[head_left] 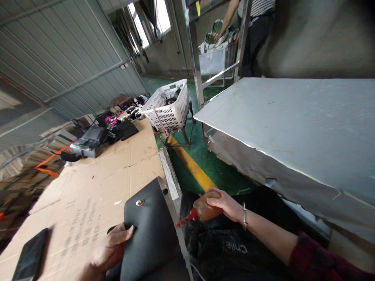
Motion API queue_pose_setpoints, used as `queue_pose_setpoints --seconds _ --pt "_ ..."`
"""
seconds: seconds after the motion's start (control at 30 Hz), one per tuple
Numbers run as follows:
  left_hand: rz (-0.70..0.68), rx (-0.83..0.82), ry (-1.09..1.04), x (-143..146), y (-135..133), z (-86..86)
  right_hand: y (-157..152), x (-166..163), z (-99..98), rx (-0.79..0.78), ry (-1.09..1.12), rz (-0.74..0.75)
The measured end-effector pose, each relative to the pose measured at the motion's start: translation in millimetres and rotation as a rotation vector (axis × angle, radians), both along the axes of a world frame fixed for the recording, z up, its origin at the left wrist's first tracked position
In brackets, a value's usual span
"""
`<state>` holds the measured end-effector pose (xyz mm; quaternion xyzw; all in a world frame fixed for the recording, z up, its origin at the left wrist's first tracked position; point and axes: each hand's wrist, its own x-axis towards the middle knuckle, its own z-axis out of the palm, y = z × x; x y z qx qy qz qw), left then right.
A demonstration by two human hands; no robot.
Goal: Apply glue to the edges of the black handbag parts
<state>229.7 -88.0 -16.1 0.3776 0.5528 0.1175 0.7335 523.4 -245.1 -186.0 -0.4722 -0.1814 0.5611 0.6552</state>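
Note:
My left hand (113,248) is closed on the left edge of a black leather bag (148,230), thumb on top and fingers underneath. The bag has a small metal stud (140,202) near its upper end and lies at the front edge of the cardboard-covered table (117,183). Wrapped in my right hand (224,205) is a squeeze bottle (205,207) of amber liquid, held over my lap. Its red nozzle (187,217) points left toward the bag's right edge, and whether the tip touches that edge I cannot tell.
A phone (31,253) lies on the table at the left. Farther back are a black bag (90,140) and a pile of goods. A white basket (168,111) stands beyond the table. On the right is a grey-topped table (299,121). A person (256,31) works at a bin (218,58).

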Motion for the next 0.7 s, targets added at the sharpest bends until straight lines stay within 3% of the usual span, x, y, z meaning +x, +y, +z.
queue_pose_setpoints --seconds 0.1,0.2,0.3,0.4,0.53,0.7 --pt "0.001 0.01 -0.018 0 1 4.3 -6 -3 0.9 0.008 0.062 0.009" --pt "-0.085 0.013 -0.042 2 6 14.1 -8 -2 4.4 0.032 0.139 -0.043" --pt "-0.11 0.119 -0.064 9 11 30.1 -10 2 6.8 0.035 0.222 -0.076" --pt "-0.016 0.227 -0.083 21 13 49.9 -12 4 6.7 -0.02 0.29 -0.109" --pt "0.098 0.221 -0.075 34 17 80.0 -12 5 10.2 -0.03 0.374 -0.17" --pt "0.097 0.38 -0.039 29 37 125.5 -11 10 25.6 0.072 0.393 -0.202"
